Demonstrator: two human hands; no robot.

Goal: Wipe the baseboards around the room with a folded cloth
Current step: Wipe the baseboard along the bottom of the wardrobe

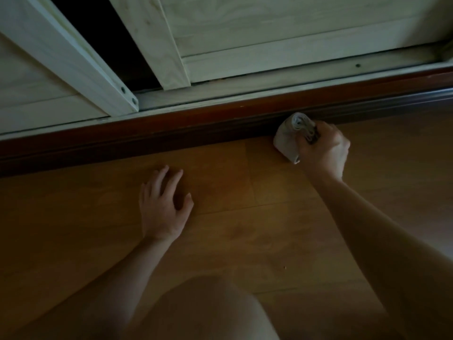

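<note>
Closest to me, a bare knee (208, 307) fills the bottom of view. Left hand (163, 207) is flat on the wooden floor (269, 241), fingers spread, holding nothing. Right hand (324, 148) is fisted tight around the folded cloth (291, 133), which presses against the dark baseboard (147, 136) where it meets the floor. Beyond, I see pale sliding doors (282, 33) on their track (269, 82).

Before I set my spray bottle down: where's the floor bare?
Bare floor lies between left hand and right hand, and right of the right arm. It's tight where the cloth meets the baseboard.
</note>
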